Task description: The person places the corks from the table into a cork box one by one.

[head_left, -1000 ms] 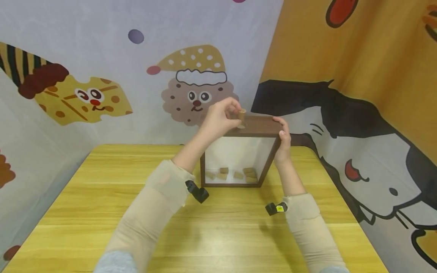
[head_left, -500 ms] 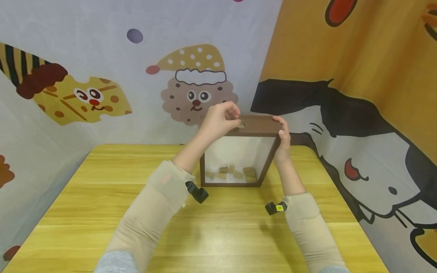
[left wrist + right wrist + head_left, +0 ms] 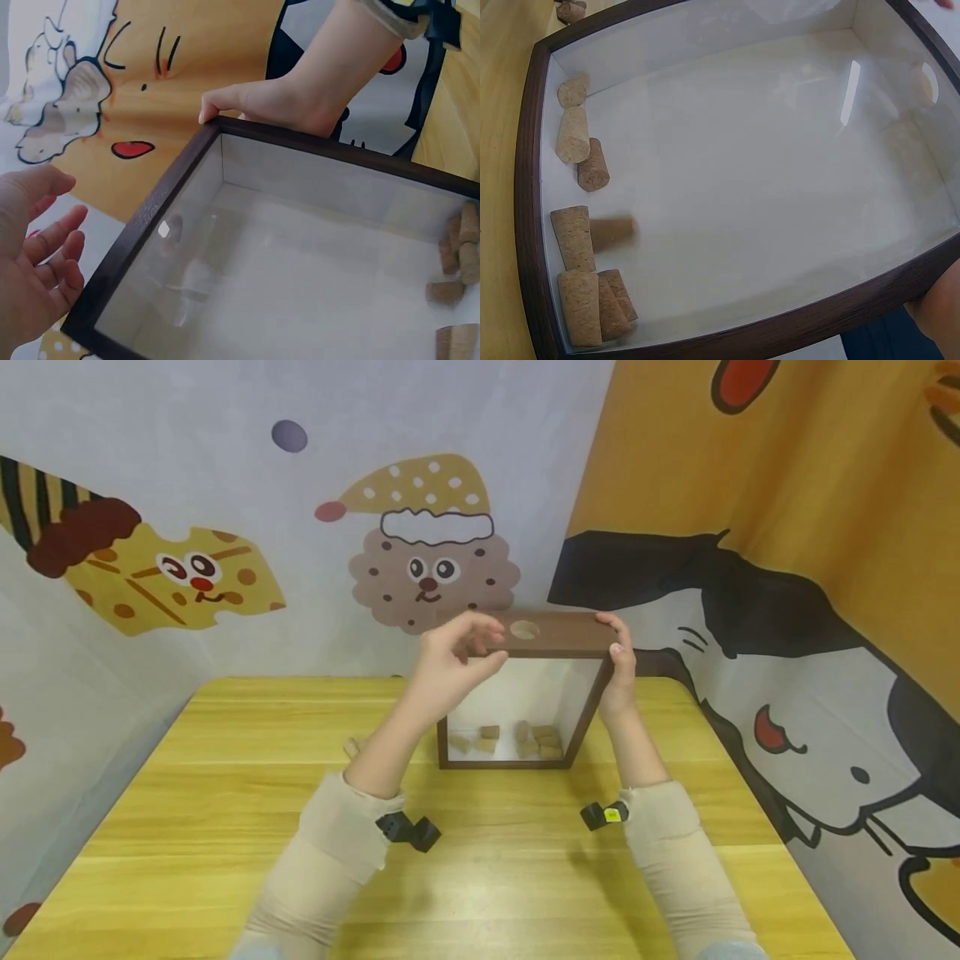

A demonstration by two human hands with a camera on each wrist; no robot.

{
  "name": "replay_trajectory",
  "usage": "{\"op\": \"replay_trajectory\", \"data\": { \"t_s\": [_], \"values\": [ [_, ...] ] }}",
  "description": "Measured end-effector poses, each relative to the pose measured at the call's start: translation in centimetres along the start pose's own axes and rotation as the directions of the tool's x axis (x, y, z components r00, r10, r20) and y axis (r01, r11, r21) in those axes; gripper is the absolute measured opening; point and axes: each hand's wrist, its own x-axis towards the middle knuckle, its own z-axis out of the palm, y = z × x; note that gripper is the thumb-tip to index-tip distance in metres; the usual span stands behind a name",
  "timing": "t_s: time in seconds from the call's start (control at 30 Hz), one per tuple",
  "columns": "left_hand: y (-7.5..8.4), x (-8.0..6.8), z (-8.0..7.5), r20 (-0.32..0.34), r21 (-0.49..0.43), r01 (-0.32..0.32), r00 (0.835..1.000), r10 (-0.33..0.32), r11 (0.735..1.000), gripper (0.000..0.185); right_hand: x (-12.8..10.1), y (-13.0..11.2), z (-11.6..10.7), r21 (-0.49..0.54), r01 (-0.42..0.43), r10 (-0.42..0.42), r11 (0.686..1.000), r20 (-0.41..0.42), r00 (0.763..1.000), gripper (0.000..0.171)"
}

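Note:
A shadow box (image 3: 576, 637) with a dark brown frame and a clear front stands upright on the table. Its top has a round hole (image 3: 524, 629). Several corks (image 3: 576, 307) lie inside along the bottom, and one blurred cork (image 3: 613, 234) shows among them in the right wrist view. My left hand (image 3: 456, 662) is just left of the hole, fingers apart and holding nothing. At the box's upper right corner, my right hand (image 3: 619, 672) grips the frame, fingertips on top and thumb at the front edge.
The box stands on a yellow wood-grain table (image 3: 487, 877). Outside it, left of the box and partly behind my left forearm, lies another cork (image 3: 351, 746). A cartoon-printed cloth (image 3: 300, 527) hangs right behind the table.
My left hand pushed a cork down through the hole, let go and drew back to the left and down. One more cork is in the box. My right hand stays in place.

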Motion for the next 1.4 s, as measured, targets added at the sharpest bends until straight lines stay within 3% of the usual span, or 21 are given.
{"op": "replay_trajectory", "data": {
  "t_s": [0.13,0.27,0.33,0.43,0.6,0.77,0.97,1.1,1.4],
  "values": [
    [-0.4,-2.4,-0.6,-0.063,0.015,-0.052,0.997,0.053,0.999,0.023,0.0,-0.1,0.1,0.014,-0.001,0.001,1.0,0.007,1.0,0.046],
    [-1.3,-4.5,-1.4,-0.123,0.04,-0.045,0.991,0.049,0.998,0.025,0.0,-0.1,0.2,0.025,-0.011,0.01,1.0,0.01,1.0,0.046],
    [-1.7,-5.6,-1.9,-0.148,0.049,-0.007,0.989,0.014,0.999,0.026,0.0,-0.1,0.2,0.025,-0.011,0.011,1.0,0.012,1.0,0.046],
    [-1.1,-6.9,-2.8,-0.181,0.063,0.071,0.982,-0.058,0.996,0.024,0.0,-0.1,0.2,0.029,-0.013,0.012,1.0,0.014,1.0,0.048],
    [-1.0,-9.0,-4.0,-0.227,0.057,0.192,0.958,-0.174,0.98,0.022,0.0,-0.1,0.3,0.012,-0.003,0.003,1.0,0.007,1.0,0.048],
    [-3.1,-11.4,-4.9,-0.274,0.047,0.329,0.912,-0.305,0.943,0.024,0.1,-0.1,0.2,0.012,0.005,-0.005,1.0,0.002,1.0,0.047],
    [-8.5,-14.5,-5.7,-0.305,0.041,0.438,0.861,-0.406,0.898,0.027,0.1,0.0,0.1,-0.012,0.012,-0.012,1.0,-0.003,1.0,0.047],
    [-10.8,-15.8,-6.0,-0.31,0.088,0.478,0.847,-0.432,0.874,0.028,0.1,0.0,0.1,-0.003,0.005,-0.005,1.0,-0.003,1.0,0.048],
    [-14.0,-18.1,-6.5,-0.287,0.142,0.533,0.829,-0.481,0.834,0.034,0.0,0.0,0.1,0.017,-0.011,0.011,1.0,0.001,1.0,0.052]
  ]
}}
